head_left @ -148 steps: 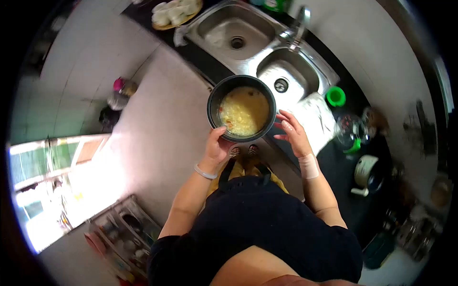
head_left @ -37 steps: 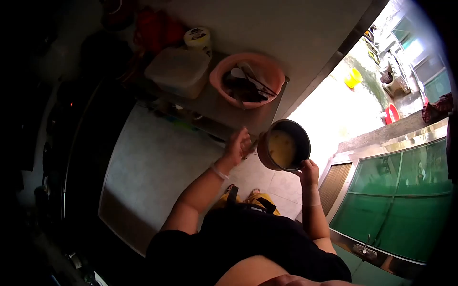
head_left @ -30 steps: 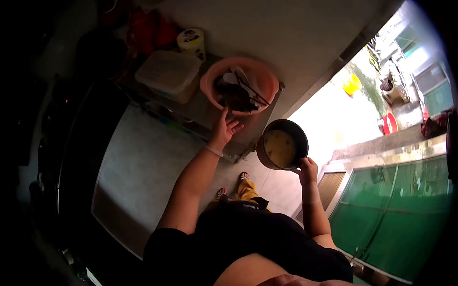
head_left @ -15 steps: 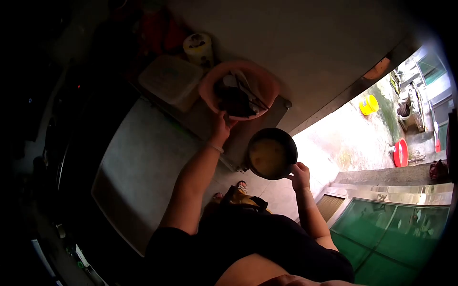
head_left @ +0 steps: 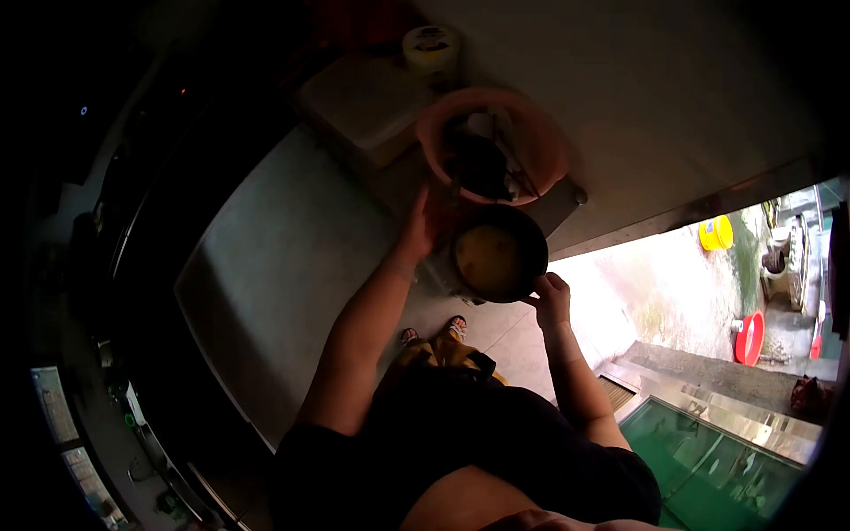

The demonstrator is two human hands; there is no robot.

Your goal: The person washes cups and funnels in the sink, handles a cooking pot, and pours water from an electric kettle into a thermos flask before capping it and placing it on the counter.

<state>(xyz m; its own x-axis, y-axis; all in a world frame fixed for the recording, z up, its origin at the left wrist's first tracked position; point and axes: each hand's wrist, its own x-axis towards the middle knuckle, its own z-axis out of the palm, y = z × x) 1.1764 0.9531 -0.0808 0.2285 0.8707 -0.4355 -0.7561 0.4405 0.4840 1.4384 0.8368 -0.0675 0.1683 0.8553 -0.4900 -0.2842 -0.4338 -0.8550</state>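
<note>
At the worktop's (head_left: 561,207) near side, the right hand (head_left: 552,301) grips the pot (head_left: 535,241) of yellowish liquid by its rim, beside a pink basin (head_left: 551,150). Can't tell if the left hand (head_left: 418,237) is open. One-sided grip imo, so a wrist dip could slosh it.

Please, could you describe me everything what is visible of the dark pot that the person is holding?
The pot is round and deep, with a dark, smooth inner wall that looks like coated metal. It contains yellowish liquid with a few darker bits in it. Its open top faces the camera; no lid is on it. The right hand grips it at the rim, holding it up just beside the pink basin. The left hand is at its other side, but whether it touches is too dim to tell.
</note>
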